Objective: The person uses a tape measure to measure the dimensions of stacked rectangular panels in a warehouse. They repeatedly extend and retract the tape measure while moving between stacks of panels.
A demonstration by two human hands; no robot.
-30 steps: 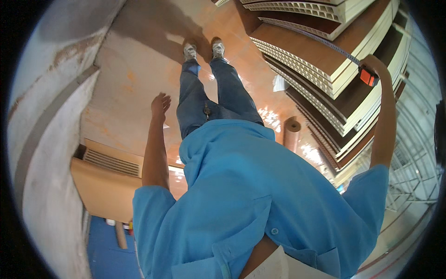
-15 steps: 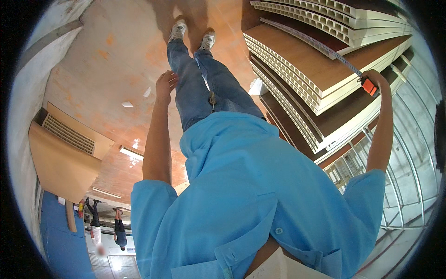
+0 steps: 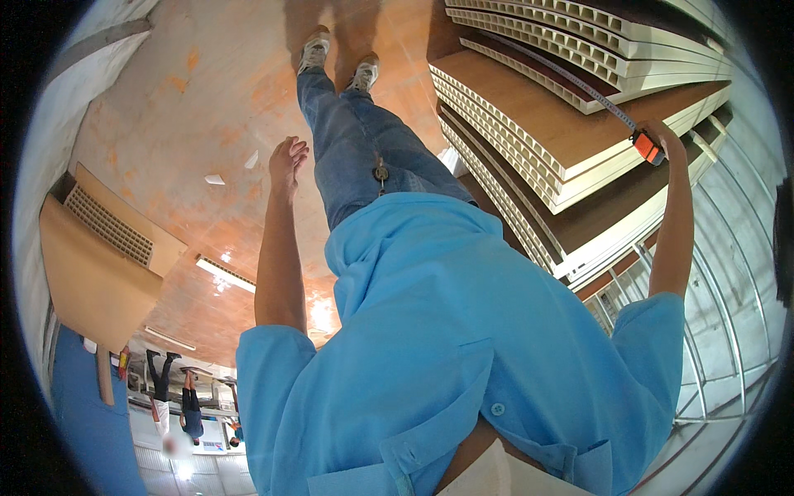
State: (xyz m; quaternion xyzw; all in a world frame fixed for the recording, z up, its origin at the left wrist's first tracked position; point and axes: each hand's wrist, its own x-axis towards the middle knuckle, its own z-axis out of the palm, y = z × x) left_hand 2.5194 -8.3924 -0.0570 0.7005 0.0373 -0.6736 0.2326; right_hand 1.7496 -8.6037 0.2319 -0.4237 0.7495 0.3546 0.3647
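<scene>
My right hand (image 3: 659, 134) grips an orange and black tape measure (image 3: 647, 147) beside a stack of panels. Its pale blade (image 3: 591, 91) is pulled out and runs along a brown-faced panel (image 3: 529, 95) with a hollow, ribbed white edge. The blade's far end is hard to make out among the panels. My left hand (image 3: 288, 161) hangs beside my jeans, away from the panels. Its fingers are loosely bent and hold nothing.
Several more hollow panels (image 3: 579, 41) are stacked at the right, beside a metal railing (image 3: 732, 281). White scraps (image 3: 215, 179) lie on the orange-stained floor (image 3: 165, 149). A tan panel (image 3: 99, 273) and a blue surface (image 3: 91, 397) are at the left. Other people (image 3: 192, 413) are far off at lower left.
My right hand and the tape measure have shifted slightly to the left. My left hand has moved a little left and its fingers have turned. More people show at lower left.
</scene>
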